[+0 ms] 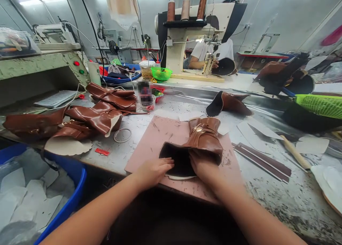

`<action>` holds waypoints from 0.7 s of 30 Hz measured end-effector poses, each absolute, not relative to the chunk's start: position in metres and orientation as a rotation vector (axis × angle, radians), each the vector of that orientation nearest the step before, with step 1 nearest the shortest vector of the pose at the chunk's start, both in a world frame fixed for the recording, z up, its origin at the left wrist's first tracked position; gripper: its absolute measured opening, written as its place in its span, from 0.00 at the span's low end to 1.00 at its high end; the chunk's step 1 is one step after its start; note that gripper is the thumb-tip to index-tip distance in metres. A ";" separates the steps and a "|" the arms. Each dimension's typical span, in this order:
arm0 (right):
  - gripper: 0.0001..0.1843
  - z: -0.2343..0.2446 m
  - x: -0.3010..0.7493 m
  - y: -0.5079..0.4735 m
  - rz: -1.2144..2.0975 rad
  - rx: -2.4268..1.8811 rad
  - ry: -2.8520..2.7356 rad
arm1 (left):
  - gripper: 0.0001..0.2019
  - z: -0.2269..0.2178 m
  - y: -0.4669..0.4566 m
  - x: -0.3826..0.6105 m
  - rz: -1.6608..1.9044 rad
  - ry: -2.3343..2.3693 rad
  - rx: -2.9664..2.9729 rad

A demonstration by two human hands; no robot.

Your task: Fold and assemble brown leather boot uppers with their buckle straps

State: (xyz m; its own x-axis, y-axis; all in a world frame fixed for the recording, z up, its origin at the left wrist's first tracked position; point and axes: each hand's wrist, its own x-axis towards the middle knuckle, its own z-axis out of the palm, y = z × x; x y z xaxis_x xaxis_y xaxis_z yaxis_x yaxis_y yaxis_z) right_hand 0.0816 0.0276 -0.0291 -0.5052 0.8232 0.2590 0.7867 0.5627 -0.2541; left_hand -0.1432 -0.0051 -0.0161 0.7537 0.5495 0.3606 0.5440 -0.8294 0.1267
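Note:
A brown leather boot upper (204,136) with a gold buckle strap lies on a pink work board (165,134) in front of me. Its black lining is turned open toward me over a pale insole piece (179,177). My left hand (153,170) rests flat with fingers stretched onto the black lining. My right hand (204,168) is closed on the folded edge of the boot upper, its fingers tucked under the leather.
A pile of brown boot uppers (91,113) lies at the left, another upper (227,102) beyond the board. A blue bin (72,181) of pale cut pieces stands lower left. Brown strips (262,163), a wooden-handled tool (294,153) and a green basket (320,105) lie right. A person sews at the far machine (192,27).

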 end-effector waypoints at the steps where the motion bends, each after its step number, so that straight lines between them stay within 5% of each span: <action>1: 0.13 -0.029 0.080 0.018 0.171 -1.286 -2.464 | 0.14 -0.017 -0.010 -0.148 0.617 0.978 2.824; 8: 0.18 -0.011 0.065 -0.017 0.528 -1.172 -2.473 | 0.13 -0.015 -0.007 -0.153 0.622 0.862 2.745; 14: 0.09 -0.008 0.055 -0.007 0.629 -1.097 -2.507 | 0.10 -0.013 -0.007 -0.146 0.645 0.762 2.967; 21: 0.14 -0.013 0.047 -0.012 0.720 -1.218 -2.250 | 0.10 -0.010 -0.013 -0.136 0.753 1.115 2.747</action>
